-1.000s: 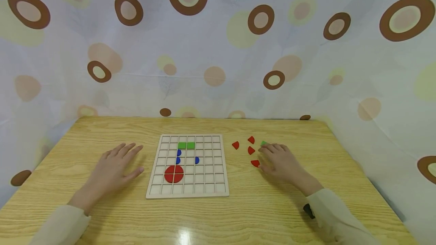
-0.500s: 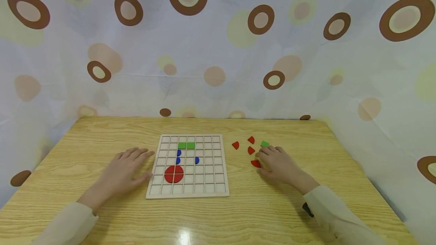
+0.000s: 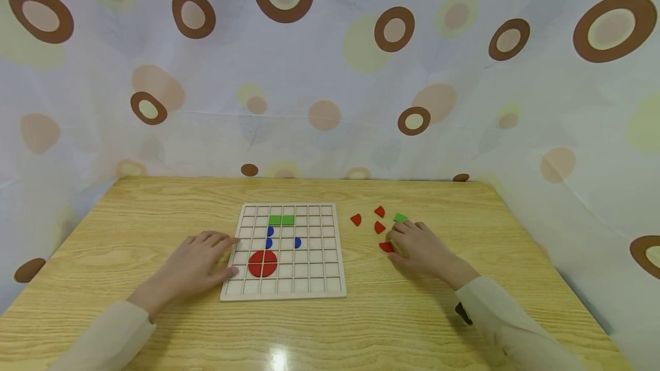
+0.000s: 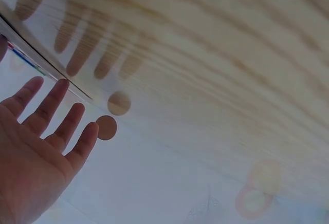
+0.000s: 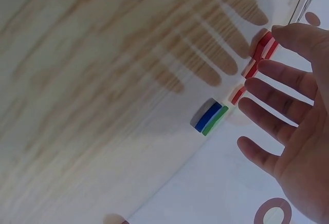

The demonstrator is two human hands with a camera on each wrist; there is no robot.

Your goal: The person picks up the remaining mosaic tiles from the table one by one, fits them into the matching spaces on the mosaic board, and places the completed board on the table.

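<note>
A pale square grid board [image 3: 319,286] lies on the table. It bears two green squares [image 3: 281,220], several small blue half-discs [image 3: 298,243] and a red disc [image 3: 263,264] made of quarter pieces. My left hand [image 3: 193,265] is at the board's left edge, fingertips and thumb reaching its rim; whether they touch cannot be told. Its fingers are spread in the left wrist view. My right hand [image 3: 423,252] hovers low right of the board, fingers apart and holding nothing visible. Its thumb is nearest a red wedge [image 3: 385,247], partly hidden; its fingers are near a green piece [image 3: 400,218].
More red wedges [image 3: 380,227] lie loose between the board and my right hand. Beside the green piece, a blue band [image 5: 208,117] shows in the right wrist view. A dark object [image 3: 463,313] sits by the right sleeve. A patterned curtain [image 3: 330,73] surrounds the wooden table [image 3: 330,336].
My left hand has moved right, from bare table to the board's left edge. The right hand has shifted slightly left and towards me, uncovering more of the green piece. The pieces have stayed put.
</note>
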